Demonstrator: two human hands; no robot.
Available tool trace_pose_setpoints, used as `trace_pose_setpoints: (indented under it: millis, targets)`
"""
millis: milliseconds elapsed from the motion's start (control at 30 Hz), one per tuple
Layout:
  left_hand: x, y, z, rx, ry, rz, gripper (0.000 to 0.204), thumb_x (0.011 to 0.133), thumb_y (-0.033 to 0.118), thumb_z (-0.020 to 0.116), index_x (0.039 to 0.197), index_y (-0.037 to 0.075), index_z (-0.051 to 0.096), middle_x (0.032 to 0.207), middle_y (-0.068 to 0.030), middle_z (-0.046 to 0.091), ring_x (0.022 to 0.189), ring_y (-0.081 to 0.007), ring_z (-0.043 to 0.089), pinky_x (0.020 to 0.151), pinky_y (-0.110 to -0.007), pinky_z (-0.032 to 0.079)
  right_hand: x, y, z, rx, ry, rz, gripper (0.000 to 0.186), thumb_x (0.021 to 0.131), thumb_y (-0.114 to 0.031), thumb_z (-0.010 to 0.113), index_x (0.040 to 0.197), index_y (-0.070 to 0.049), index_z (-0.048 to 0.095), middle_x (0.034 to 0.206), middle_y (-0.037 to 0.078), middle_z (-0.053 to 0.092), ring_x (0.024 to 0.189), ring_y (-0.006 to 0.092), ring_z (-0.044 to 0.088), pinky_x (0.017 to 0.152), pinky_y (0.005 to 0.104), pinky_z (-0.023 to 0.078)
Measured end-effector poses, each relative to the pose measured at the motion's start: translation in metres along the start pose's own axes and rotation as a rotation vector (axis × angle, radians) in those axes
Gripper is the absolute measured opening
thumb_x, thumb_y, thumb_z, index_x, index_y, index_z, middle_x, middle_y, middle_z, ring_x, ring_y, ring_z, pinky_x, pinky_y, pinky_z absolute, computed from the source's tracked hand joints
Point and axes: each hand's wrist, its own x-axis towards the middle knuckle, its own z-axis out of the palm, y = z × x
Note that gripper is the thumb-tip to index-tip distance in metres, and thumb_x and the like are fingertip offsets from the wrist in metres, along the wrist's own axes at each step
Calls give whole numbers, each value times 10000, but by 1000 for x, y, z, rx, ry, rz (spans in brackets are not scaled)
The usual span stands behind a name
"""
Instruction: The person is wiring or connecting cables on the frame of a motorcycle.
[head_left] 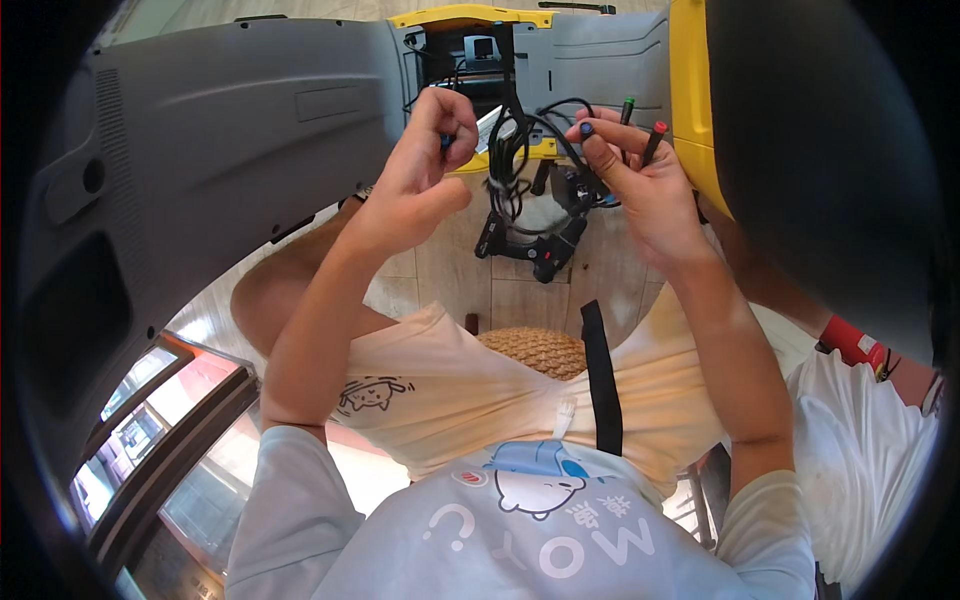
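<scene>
My right hand (645,190) pinches several thin black cables by their ends. A blue-tipped connector (587,131) sits between thumb and forefinger, while a green-tipped connector (627,108) and a red-tipped connector (656,138) stick up among the fingers. My left hand (435,150) is closed, its fingers curled round a small blue piece (446,142) mostly hidden by them. A looped bundle of black cables (508,175) hangs between my hands, running up to an opening (465,60) in the grey and yellow machine housing.
A black jointed device (540,250) lies near the floor below the cables. Grey panels (250,110) extend left, and a large dark panel (820,150) with a yellow edge (692,100) stands at right. A woven seat (535,352) shows between my legs. Another person's red-banded arm (855,342) is at right.
</scene>
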Motion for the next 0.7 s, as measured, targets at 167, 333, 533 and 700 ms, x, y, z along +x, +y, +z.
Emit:
trace_pose_setpoints:
  millis: [167,333,533,700]
  targets:
    - [4,-4,4,-197,-36,-20,449,631,-91,354,1047,77,350,904,-21,320,784,-100,297,726,-180,261,7,13,-4,-381,47,-348,177,820,-84,763,993,-56,741,1120,75,584,1102,144,532,931,269,421]
    - [3,-7,10,6,-96,-46,438,677,-164,296,1048,59,362,995,-50,420,830,-99,380,794,-208,341,7,13,-8,-392,9,-342,203,797,-80,781,995,-53,742,1140,91,587,1087,152,537,909,274,420]
    - [3,-9,16,-45,-163,-13,420,720,-177,276,1062,54,353,999,-79,498,890,-119,446,833,-259,370,3,10,-6,-474,-9,-277,216,783,-121,798,992,-88,752,1158,88,599,956,104,541,798,230,408]
    - [4,-10,19,25,-185,44,441,727,-191,257,1082,58,339,982,-103,552,928,-134,498,836,-269,366,4,13,-6,-433,-41,-309,211,785,-129,797,989,-94,753,1167,80,601,918,84,525,763,218,395]
